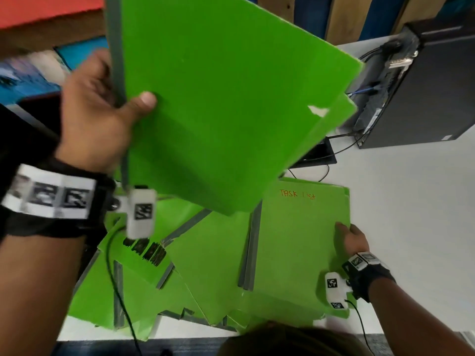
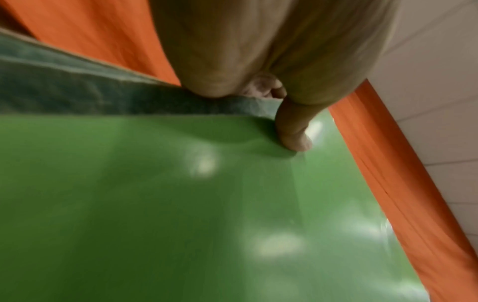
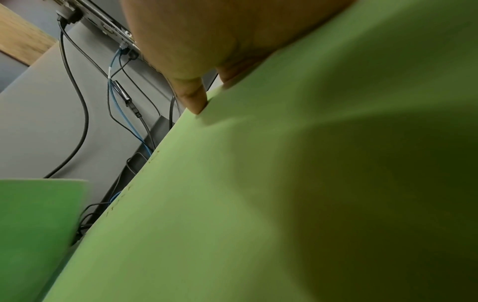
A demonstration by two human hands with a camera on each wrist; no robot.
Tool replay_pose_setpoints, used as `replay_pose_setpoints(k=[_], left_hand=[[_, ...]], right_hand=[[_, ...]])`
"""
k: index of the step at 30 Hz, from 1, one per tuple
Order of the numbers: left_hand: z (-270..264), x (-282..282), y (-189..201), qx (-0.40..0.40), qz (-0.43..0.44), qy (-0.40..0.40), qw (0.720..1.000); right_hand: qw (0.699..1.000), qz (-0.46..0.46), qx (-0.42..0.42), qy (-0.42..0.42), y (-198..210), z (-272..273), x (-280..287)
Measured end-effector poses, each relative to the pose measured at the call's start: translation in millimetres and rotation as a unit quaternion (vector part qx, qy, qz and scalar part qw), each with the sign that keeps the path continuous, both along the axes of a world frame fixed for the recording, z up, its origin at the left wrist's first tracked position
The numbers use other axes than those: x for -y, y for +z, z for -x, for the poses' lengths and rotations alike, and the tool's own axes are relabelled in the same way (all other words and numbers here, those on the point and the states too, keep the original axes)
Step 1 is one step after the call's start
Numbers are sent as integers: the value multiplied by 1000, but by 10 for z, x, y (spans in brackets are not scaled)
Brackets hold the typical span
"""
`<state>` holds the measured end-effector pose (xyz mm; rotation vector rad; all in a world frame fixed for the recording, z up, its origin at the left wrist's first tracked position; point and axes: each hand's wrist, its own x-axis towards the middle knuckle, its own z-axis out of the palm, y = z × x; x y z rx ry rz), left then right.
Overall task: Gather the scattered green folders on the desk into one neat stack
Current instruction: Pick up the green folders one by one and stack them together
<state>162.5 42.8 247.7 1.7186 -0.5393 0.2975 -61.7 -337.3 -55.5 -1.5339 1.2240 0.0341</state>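
Left hand [image 1: 95, 116] fingers pinching raised green folder [image 1: 226, 104] at its grey spine; right hand [image 1: 353, 240] fingers gripping "TASK List" folder's [image 1: 295, 242] edge.

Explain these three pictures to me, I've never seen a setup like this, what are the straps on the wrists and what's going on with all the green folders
No machine here: a person wears one camera on the head and one on each wrist, on straps with printed tags. The wide picture is from the head, looking down at a white desk. The other two look along each hand.

The left hand holds a raised green folder by its grey spine, thumb on top; its wrist view shows that thumb pressing the cover. The right hand grips the edge of the folder marked TASK list lying on the desk. More green folders lie scattered and overlapping beside it. A black computer with cables stands behind.
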Motion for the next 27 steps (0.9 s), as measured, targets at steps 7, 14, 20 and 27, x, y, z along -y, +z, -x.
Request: replay_pose_setpoints(k=[7,14,20,27], left_hand=[[523,993,-53,-67,78,-103,989],[634,1213,-1145,-294,21,-97,951],[458,864,-1673,-385,-155,-118,902],[397,84,-2246,-584,-231,45,777]], right_hand=[[1000,-9,19,14,-13,19,8],[996,28,5,90,-472,133,194],[996,18,20,89,-84,86,94],[996,24,26,82,-200,80,117]])
